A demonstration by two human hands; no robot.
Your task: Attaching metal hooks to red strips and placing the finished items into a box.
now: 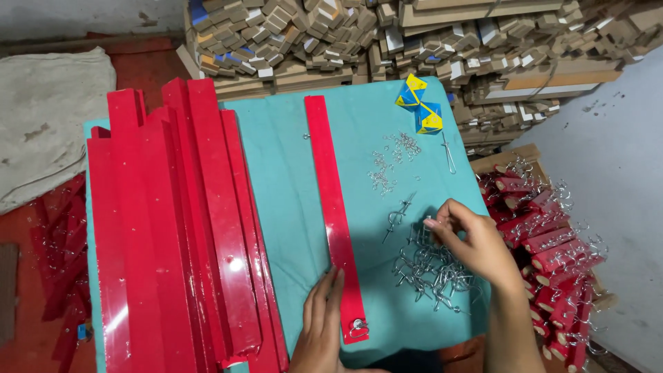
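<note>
A long red strip [333, 207] lies on the teal cloth [290, 173], running away from me, with a metal hook fitted at its near end [358, 325]. My left hand [321, 324] rests flat beside that near end, fingers against the strip's left edge. My right hand [469, 238] hovers over a pile of metal hooks [431, 269] to the right of the strip, fingertips pinched on one hook from the pile.
A big stack of red strips [179, 235] fills the left of the cloth. Small screws [394, 162] and two blue-yellow boxes [420, 103] lie farther back. Finished red strips with hooks [545, 242] pile up at the right. Cardboard pieces [414, 41] are stacked behind.
</note>
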